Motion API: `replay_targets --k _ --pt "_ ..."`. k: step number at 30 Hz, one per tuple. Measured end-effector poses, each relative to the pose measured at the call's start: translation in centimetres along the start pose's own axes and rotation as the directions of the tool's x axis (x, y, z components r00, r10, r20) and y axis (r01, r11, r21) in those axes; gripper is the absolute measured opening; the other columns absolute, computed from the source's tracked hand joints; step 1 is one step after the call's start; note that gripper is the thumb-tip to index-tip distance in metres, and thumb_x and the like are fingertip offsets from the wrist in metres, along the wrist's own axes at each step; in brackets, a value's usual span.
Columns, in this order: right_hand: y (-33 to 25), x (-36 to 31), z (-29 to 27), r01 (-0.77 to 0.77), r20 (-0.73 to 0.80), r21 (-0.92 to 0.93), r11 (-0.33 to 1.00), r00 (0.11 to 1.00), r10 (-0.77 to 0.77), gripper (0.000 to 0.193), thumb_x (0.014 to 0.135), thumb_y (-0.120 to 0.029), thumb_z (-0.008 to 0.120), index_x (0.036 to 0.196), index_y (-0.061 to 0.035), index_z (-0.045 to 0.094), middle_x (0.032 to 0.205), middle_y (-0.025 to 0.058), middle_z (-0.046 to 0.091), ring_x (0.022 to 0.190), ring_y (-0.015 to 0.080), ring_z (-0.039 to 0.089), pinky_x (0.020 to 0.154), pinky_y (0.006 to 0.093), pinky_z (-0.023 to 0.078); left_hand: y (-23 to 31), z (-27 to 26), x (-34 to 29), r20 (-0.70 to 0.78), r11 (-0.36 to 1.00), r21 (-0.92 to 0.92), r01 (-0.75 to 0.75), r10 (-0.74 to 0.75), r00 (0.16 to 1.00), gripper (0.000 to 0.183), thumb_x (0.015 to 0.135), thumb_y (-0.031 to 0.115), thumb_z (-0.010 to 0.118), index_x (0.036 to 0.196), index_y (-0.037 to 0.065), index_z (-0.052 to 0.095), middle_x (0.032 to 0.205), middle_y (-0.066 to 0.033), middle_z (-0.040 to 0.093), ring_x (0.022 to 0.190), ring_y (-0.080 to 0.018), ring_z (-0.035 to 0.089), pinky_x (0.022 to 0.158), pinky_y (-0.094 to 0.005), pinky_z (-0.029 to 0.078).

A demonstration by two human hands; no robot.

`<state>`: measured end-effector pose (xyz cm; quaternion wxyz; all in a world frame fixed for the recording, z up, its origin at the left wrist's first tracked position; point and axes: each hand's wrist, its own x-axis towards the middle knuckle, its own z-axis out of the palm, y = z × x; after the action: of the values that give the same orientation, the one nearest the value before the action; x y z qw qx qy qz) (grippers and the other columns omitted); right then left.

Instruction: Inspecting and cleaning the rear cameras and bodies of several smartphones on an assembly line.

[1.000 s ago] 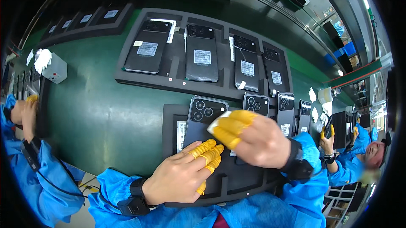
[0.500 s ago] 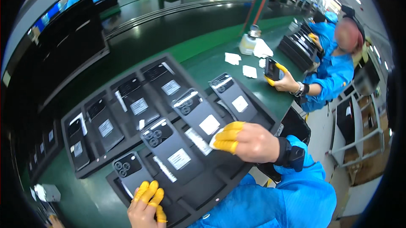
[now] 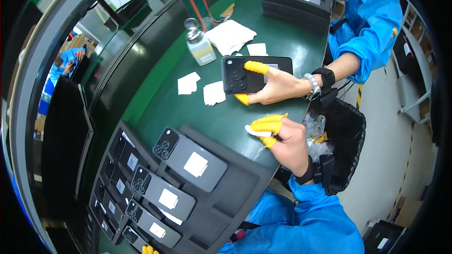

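My right hand (image 3: 287, 143), in yellow finger cots, is closed on a small folded white wipe (image 3: 258, 132) above the green bench edge. To its left lies a black foam tray (image 3: 238, 183) with several dark grey smartphones in a row; the farthest phone (image 3: 214, 171) has a white label and a camera cluster facing up. Only yellow fingertips of my left hand (image 3: 149, 250) show at the lower edge, beside the nearest phone (image 3: 134, 237); the rest is out of view. Ahead of my right hand, a co-worker's hand (image 3: 282, 84) holds a dark smartphone (image 3: 235, 72).
White wipes (image 3: 230, 36) lie beside a pump bottle (image 3: 201, 49) on the bench. A second phone tray (image 3: 141, 148) adjoins the first. Stacked trays (image 3: 296, 11) stand near the co-worker. A black-lined bin (image 3: 351, 145) with clear plastic waste is right of my wrist.
The view has swung right. My right hand has moved off the phones toward the bench edge, still with the wipe. The co-worker's hand with the phone appears closer.
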<state>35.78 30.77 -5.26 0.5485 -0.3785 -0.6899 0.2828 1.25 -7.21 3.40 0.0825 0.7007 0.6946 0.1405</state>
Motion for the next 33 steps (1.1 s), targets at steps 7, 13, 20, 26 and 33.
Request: replay_targets --k 7,13,20,26,33 --pt "0.8 -0.7 -0.1 0.047 -0.023 0.034 0.998 0.999 -0.046 0.039 0.067 0.009 0.067 0.103 -0.0036 0.074 0.092 0.0123 0.068 0.085 0.0308 0.066 0.079 0.0387 0.054 0.2 1.1 0.5 -0.079 0.998 0.055 -0.035 0.039 0.996 0.039 0.09 0.009 0.054 0.124 -0.009 0.061 0.13 -0.0297 0.058 0.122 -0.049 0.053 0.11 -0.0526 0.038" --pt "0.9 -0.9 -0.4 0.106 -0.032 0.122 0.987 0.994 -0.103 0.043 0.065 0.009 0.065 0.106 -0.0012 0.072 0.098 0.0123 0.066 0.088 0.0306 0.064 0.08 0.0376 0.054 0.7 1.1 -0.2 -0.105 0.994 0.104 -0.028 0.039 0.994 0.037 0.087 0.01 0.055 0.119 -0.006 0.064 0.132 -0.0284 0.057 0.122 -0.0453 0.055 0.108 -0.0498 0.041" --pt "1.5 -0.8 -0.1 0.082 -0.063 0.199 0.977 0.996 -0.071 0.038 0.064 0.009 0.069 0.1 0.0004 0.073 0.097 0.0117 0.066 0.085 0.0297 0.065 0.079 0.0365 0.054 1.2 0.0 0.0 -0.03 0.986 0.167 -0.011 0.017 0.999 0.039 0.08 0.01 0.057 0.115 -0.004 0.067 0.128 -0.025 0.06 0.121 -0.042 0.057 0.107 -0.0483 0.043" --pt "1.9 -0.5 1.0 0.163 -0.126 0.183 0.97 0.982 -0.141 0.021 0.067 0.006 0.068 0.088 0.0022 0.067 0.089 0.0135 0.06 0.08 0.0326 0.06 0.073 0.0386 0.051 1.3 -1.7 1.1 0.096 0.963 0.266 -0.046 0.021 0.995 0.04 0.075 0.01 0.059 0.112 -0.001 0.069 0.125 -0.0221 0.064 0.12 -0.0391 0.06 0.106 -0.047 0.044" --pt "2.3 -0.7 0.3 0.154 -0.116 0.108 0.982 0.983 -0.141 0.021 0.065 0.007 0.068 0.085 0.002 0.066 0.085 0.0137 0.06 0.077 0.0329 0.059 0.072 0.0386 0.051 -0.1 -12.3 11.6 -0.24 0.61 0.784 -0.111 0.463 0.853 0.04 0.099 0.024 0.052 0.13 0.002 0.062 0.134 -0.0192 0.06 0.126 -0.037 0.056 0.111 -0.0489 0.039"
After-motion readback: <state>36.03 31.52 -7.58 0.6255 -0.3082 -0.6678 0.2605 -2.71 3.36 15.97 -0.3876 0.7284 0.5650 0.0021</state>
